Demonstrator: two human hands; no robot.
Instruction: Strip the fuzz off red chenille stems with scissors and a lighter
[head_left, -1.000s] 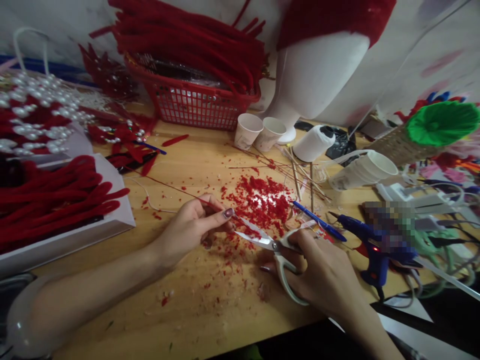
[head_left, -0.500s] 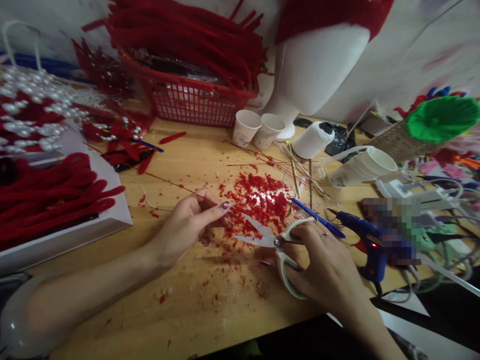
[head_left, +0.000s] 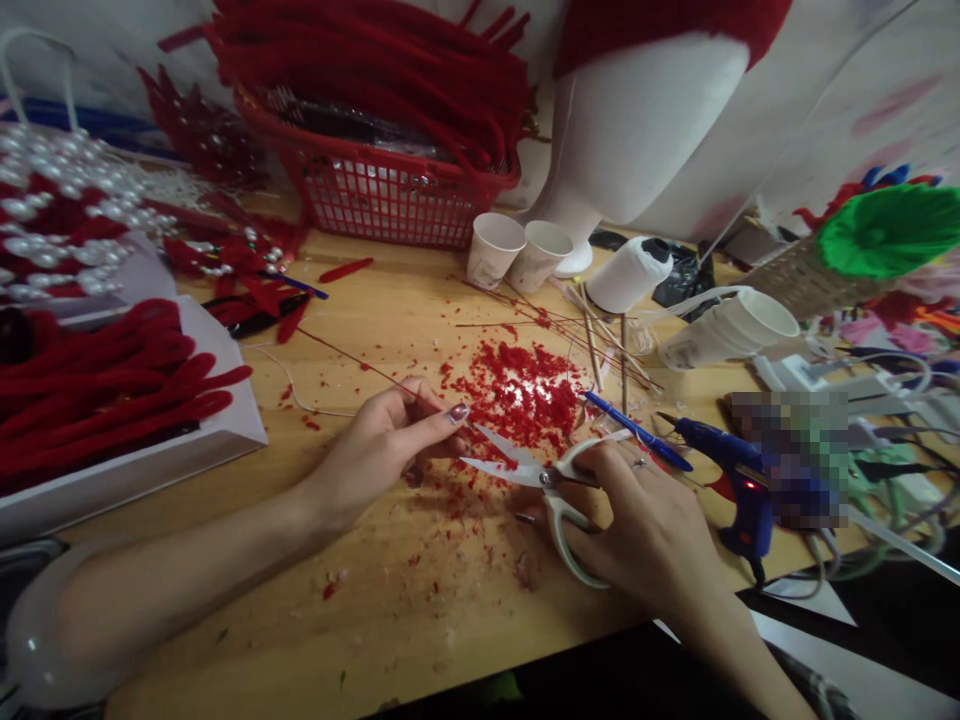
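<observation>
Red wire pinched in left hand, fingers closed; right hand grips scissors, blades parted toward 10 o'clock; red scraps at 12 o'clock from pivot.

Part of the red strand was hidden in the pinch of the left hand; its tip near the scissors was too small to tell. Beyond this grip, the top edge cropped the mannequin head. Right of the right hand, pixelation masked part of the glue gun.
</observation>
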